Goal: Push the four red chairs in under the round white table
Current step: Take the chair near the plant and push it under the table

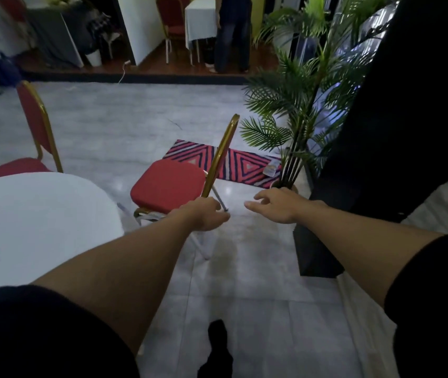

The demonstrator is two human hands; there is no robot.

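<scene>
Left hand clamped on gold frame of red-cushioned chair, just right of round white table. Right hand open, fingers spread, touching nothing. No legible writing.

We see red chairs with gold frames, a white round table, a red, navy and grey triangle-striped rug, green palm fronds and grey floor tiles.
</scene>
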